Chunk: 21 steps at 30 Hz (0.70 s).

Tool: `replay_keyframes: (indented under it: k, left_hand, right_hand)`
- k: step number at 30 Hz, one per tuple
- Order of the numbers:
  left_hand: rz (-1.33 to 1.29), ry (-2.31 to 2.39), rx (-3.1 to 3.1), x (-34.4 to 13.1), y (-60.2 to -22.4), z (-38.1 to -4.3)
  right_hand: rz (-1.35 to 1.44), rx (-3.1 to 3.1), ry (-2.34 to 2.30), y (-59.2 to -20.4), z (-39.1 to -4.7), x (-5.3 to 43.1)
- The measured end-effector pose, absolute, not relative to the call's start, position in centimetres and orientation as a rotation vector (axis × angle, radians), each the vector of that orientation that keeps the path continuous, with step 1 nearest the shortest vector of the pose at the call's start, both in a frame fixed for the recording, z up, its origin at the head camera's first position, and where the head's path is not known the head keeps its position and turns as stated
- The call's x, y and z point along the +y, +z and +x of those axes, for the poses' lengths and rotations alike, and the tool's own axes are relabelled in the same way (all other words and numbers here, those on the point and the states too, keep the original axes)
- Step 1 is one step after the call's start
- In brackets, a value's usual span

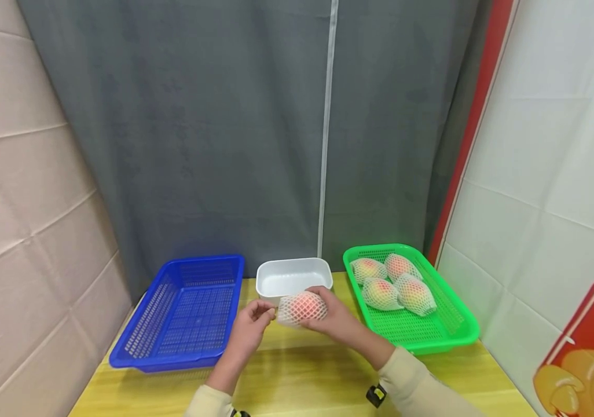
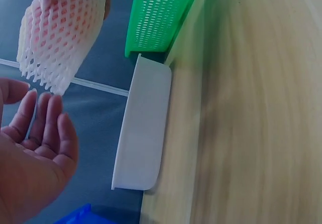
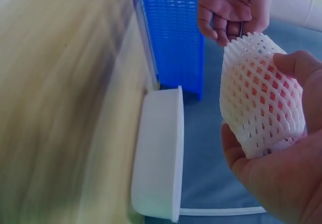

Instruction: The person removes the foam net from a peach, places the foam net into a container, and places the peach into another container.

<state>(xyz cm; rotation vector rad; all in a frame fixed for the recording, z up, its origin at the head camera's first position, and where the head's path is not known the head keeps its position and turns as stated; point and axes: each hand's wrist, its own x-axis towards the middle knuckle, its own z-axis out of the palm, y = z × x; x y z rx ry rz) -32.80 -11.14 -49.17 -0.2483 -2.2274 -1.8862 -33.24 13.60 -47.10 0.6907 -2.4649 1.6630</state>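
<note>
A reddish round fruit in a white foam net (image 1: 302, 308) is gripped by my right hand (image 1: 334, 315), its thumb and fingers on opposite sides of the net. The net's loose open end points toward my left hand (image 1: 251, 325). In the left wrist view, the left fingertips (image 2: 54, 103) are right at the edge of that end, fingers loosely bent and palm up. The fruit is held above the table, just in front of a white plastic tub (image 1: 293, 266). The net's lattice partly hides the fruit.
At the left stands a blue perforated basket (image 1: 207, 360). A green perforated basket (image 1: 458, 315) at the right holds several netted red-and-yellow fruits (image 1: 415, 294). All stand on a wooden table (image 1: 297, 370), with a grey curtain (image 1: 224, 145) behind and pale walls at both sides.
</note>
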Motion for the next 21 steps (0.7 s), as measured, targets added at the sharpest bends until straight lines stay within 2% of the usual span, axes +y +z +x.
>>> replay_keyframes:
  k: [21]
  left_hand:
    - [-0.733, -1.909, -2.243, -11.0, -48.2, -33.2]
  right_hand:
    - [0.780, -2.531, 1.639, -45.9, -32.6, 14.7]
